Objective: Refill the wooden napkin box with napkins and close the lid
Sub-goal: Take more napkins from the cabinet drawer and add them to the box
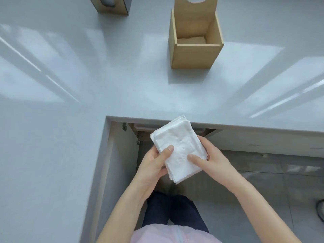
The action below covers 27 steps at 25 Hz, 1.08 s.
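A stack of white napkins [178, 146] is held in front of me, below the counter's front edge. My left hand [154, 163] grips its left side with the thumb on top. My right hand [208, 156] grips its right side, thumb pressed on the top napkin. The wooden napkin box [192, 55] stands on the grey counter at the upper right. Its hinged lid [196, 7], with a round hole, stands upright at the back. A few white napkins [191, 40] lie at the box's bottom.
The grey counter [87, 85] wraps around me in an L shape. A second wooden box [110, 6] stands at the top left. An open cabinet [140, 132] with hinges sits under the counter edge. Tiled floor lies to the right.
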Tool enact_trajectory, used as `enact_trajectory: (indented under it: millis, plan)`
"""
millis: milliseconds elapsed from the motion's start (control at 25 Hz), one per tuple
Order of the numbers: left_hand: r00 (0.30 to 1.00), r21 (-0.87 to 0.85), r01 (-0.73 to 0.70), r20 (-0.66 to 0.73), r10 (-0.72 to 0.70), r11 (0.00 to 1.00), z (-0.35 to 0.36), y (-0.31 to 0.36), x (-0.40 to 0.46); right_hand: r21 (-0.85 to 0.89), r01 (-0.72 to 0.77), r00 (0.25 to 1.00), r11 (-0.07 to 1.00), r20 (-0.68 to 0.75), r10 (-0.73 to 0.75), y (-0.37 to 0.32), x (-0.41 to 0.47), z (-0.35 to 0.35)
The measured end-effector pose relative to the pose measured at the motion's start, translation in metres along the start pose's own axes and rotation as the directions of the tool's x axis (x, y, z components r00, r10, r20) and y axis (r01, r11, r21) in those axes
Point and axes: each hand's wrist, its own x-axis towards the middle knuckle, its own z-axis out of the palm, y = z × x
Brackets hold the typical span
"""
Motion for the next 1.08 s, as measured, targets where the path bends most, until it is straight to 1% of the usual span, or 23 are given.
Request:
enact_trajectory:
  millis: [120, 280, 440, 520, 600, 720, 800, 960, 1080]
  plan:
    - [0.998, 0.062, -0.046, 0.033, 0.044, 0.997, 0.002, 0.027, -0.003, 0.010, 0.051, 0.999, 0.999, -0.001, -0.051, -0.022, -0.003, -0.008]
    - [0.996, 0.075, -0.075, 0.047, 0.072, 0.994, 0.006, 0.059, 0.006, -0.013, 0.129, 0.992, 0.992, 0.002, -0.129, -0.044, 0.005, -0.026]
    - [0.988, 0.120, -0.152, 0.042, 0.148, 0.981, 0.019, 0.087, 0.025, -0.032, 0.174, 0.985, 0.984, 0.023, -0.173, -0.061, 0.021, -0.054]
    - [0.987, 0.148, -0.158, 0.054, 0.152, 0.976, 0.029, 0.102, 0.036, -0.033, 0.190, 0.981, 0.981, 0.033, -0.189, -0.071, 0.031, -0.071]
    - [0.990, 0.165, -0.139, 0.038, 0.135, 0.976, 0.037, 0.117, 0.048, -0.025, 0.206, 0.979, 0.978, 0.007, -0.206, -0.081, 0.042, -0.090]
    - [0.992, 0.193, -0.130, 0.028, 0.127, 0.973, 0.050, 0.140, 0.066, 0.035, 0.214, 0.975, 0.976, -0.065, -0.211, -0.096, 0.062, -0.122]
    - [0.991, 0.207, -0.134, 0.004, 0.136, 0.969, 0.059, 0.153, 0.077, 0.061, 0.238, 0.969, 0.969, -0.076, -0.233, -0.109, 0.075, -0.140]
    - [0.978, 0.213, -0.184, -0.056, 0.200, 0.960, 0.071, 0.180, 0.092, 0.070, 0.284, 0.957, 0.956, -0.079, -0.278, -0.135, 0.100, -0.165]
    - [0.961, 0.240, -0.216, -0.120, 0.250, 0.946, 0.075, 0.197, 0.102, 0.024, 0.296, 0.951, 0.955, -0.101, -0.292, -0.151, 0.122, -0.175]
